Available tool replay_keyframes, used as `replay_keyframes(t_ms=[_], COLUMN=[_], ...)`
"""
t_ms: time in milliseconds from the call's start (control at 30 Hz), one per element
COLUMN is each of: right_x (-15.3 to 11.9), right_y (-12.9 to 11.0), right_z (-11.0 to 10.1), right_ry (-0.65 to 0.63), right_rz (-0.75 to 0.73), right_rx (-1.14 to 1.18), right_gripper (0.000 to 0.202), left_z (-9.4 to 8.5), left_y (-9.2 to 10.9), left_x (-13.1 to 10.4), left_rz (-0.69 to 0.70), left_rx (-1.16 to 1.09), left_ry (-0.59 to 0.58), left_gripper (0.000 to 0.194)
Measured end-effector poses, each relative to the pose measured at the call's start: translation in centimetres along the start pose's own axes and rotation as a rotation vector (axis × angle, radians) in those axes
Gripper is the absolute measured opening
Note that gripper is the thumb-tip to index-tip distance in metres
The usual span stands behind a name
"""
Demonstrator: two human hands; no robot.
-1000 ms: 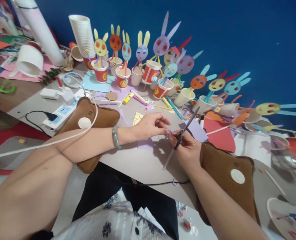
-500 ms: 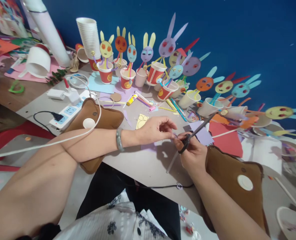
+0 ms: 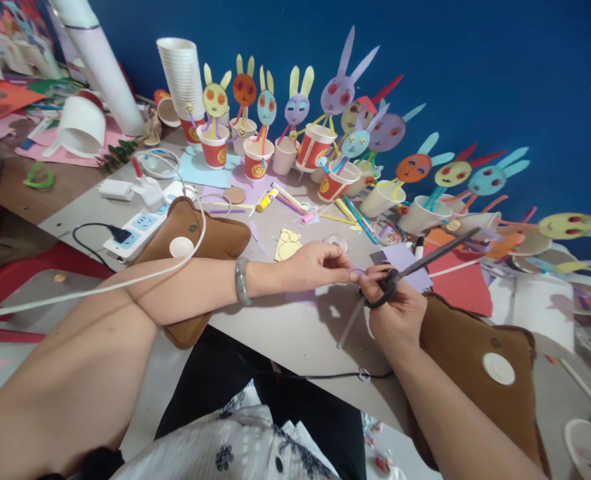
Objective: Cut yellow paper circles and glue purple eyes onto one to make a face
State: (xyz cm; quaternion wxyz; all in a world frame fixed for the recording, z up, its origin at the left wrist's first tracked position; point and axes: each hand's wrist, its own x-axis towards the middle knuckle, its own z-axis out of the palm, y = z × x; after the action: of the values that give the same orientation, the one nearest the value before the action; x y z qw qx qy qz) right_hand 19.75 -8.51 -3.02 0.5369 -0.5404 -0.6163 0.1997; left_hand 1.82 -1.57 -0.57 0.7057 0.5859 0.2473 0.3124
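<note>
My left hand (image 3: 320,265) has its fingertips pinched on a small curled strip of purple paper (image 3: 358,271). My right hand (image 3: 395,313) is closed around black-handled scissors (image 3: 438,251), whose blades point up and to the right, away from the strip. The thumb and fingertips of my right hand meet the other side of the purple strip. Below the hands, a thin clear stick (image 3: 350,325) slants across the table. Beside my left wrist lies a yellow paper (image 3: 288,245) with circles drawn on it.
Several cups with paper rabbit heads (image 3: 338,95) line the blue wall. Brown cushions (image 3: 475,380) lie under both forearms. A white cable (image 3: 100,289) crosses my left arm near a power strip (image 3: 138,230). Red paper (image 3: 468,283) and a marker (image 3: 419,247) lie at right.
The whole view has shifted slightly. My hands have moved a little apart, and more of the purple strip shows between them. The scissors stay in my right hand.
</note>
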Motion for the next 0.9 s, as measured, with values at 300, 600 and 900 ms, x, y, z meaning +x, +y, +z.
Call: replay_keyframes(t_ms=[300,600,900], right_x=[-0.06,-0.26,-0.39], right_y=[-0.33,-0.09,0.25], right_z=[0.18,-0.06,-0.01], right_ry=[0.051,0.038,0.051], right_rz=[0.008,-0.010,-0.010], right_rx=[0.007,-0.019,0.011], right_gripper=[0.020,0.021,0.023], left_z=[-0.14,-0.16,0.02], left_y=[-0.34,-0.33,0.06], left_x=[0.15,-0.03,-0.15], left_rz=[0.013,0.064,0.050], left_rx=[0.057,0.065,0.043], left_ry=[0.016,-0.008,0.009], left_gripper=[0.031,0.033,0.042])
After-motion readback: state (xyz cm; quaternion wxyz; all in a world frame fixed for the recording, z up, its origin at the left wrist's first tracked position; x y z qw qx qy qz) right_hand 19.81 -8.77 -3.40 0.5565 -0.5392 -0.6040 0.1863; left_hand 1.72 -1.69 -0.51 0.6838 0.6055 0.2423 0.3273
